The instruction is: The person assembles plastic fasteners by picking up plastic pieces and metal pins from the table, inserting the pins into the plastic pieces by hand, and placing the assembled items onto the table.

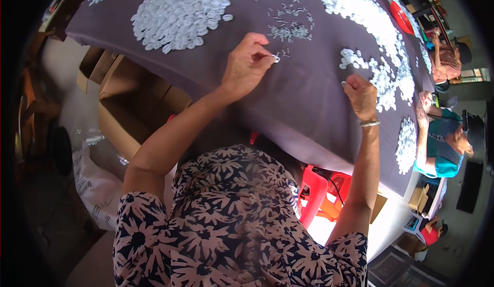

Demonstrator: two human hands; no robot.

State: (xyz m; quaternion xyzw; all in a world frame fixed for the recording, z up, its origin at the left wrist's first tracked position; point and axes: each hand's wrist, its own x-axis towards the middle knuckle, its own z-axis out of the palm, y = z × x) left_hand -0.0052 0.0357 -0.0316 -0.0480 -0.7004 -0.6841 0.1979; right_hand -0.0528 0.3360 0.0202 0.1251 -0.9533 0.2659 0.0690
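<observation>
The left hand point(247, 63) pinches a small white looped piece point(277, 58) between thumb and fingertip; it juts toward the person's right, with open cloth between it and the other hand. The piece is too small to tell its long axis. Loose thin grey pins point(285, 53) lie at mixed angles just beyond it, with the pin pile point(290, 31) farther out; the left hand is the nearer one to both. The right hand point(362, 99), a bracelet point(369, 124) at its wrist, is well apart, thumb and fingers drawn together; I cannot tell whether the white fleck at their tips is a gripped piece. A small cluster of white pieces point(352, 58) lies just beyond.

Around them, an open cardboard box point(116, 125) stands by the table's edge, a heap of white oval pieces point(182, 12) lies on the dark tablecloth point(309, 91), then come a red plastic stool point(311, 194), a long bank of white pieces point(375, 22) and a co-worker in teal point(447, 148).
</observation>
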